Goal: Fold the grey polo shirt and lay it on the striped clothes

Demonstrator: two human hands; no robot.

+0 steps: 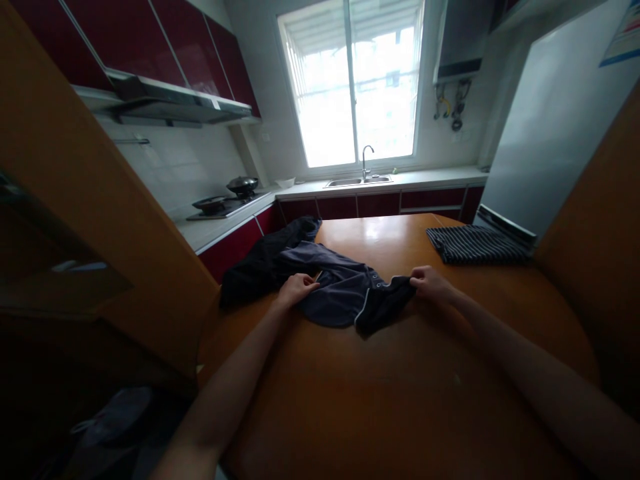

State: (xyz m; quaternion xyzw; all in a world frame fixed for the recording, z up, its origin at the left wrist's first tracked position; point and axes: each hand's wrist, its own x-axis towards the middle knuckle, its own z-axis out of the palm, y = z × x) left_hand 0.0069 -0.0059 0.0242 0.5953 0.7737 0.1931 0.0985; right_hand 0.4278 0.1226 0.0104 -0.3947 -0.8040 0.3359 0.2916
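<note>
A dark grey-blue polo shirt [337,300] with a white-edged black collar [383,307] and small snaps or buttons lies rumpled on the wooden table. My left hand [298,289] pinches the shirt's fabric on its left side. At the other end, my right hand [431,284] grips the tip of the black part, pulling it out to the right. Behind the left hand, a heap of black cloth [257,263] touches the shirt; where one ends and the other begins is hard to make out.
A folded black-and-white striped cloth [477,244] lies at the right of the rounded table [400,400]. Beyond are a counter with a sink [345,181], a stove [225,208] with pans, and a white fridge [540,127]. A wooden frame [100,200] stands close on the left.
</note>
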